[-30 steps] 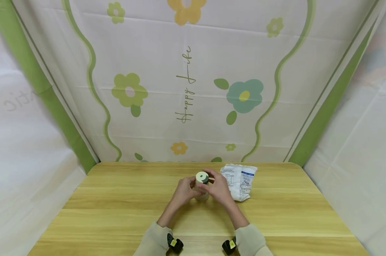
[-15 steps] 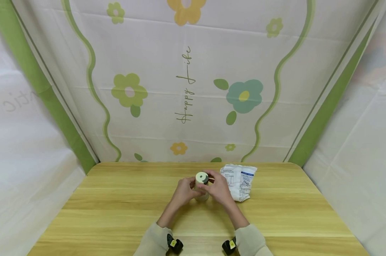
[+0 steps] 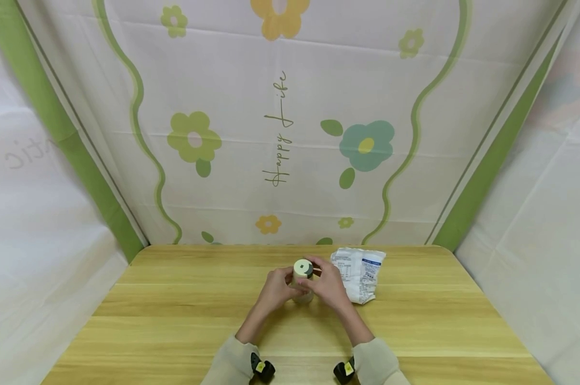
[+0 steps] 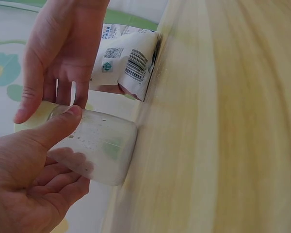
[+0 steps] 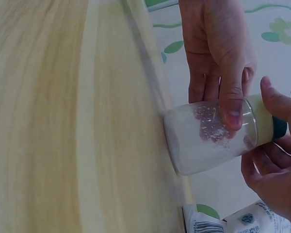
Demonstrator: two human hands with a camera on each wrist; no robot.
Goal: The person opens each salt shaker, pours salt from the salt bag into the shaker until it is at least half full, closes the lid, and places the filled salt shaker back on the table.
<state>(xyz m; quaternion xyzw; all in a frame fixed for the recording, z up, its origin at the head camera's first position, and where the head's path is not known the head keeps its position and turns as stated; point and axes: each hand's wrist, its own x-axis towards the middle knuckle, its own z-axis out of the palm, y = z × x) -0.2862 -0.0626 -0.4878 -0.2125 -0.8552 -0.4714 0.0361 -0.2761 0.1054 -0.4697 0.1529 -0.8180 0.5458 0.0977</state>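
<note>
Gripping transparent cylindrical jar (image 5: 189, 141) around body with left hand (image 3: 274, 287), pale-yellow round cap (image 5: 263, 125) with right hand (image 3: 330, 284); held upright between both.

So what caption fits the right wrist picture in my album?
Left hand holding a clear jar, right hand on its pale lid, white packet nearby.

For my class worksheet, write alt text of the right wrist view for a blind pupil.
A person's left grip holds a clear jar; the right grip holds its cream and green lid. The jar's base meets a wood-grain tabletop; a printed white packet shows bottom right.
</note>
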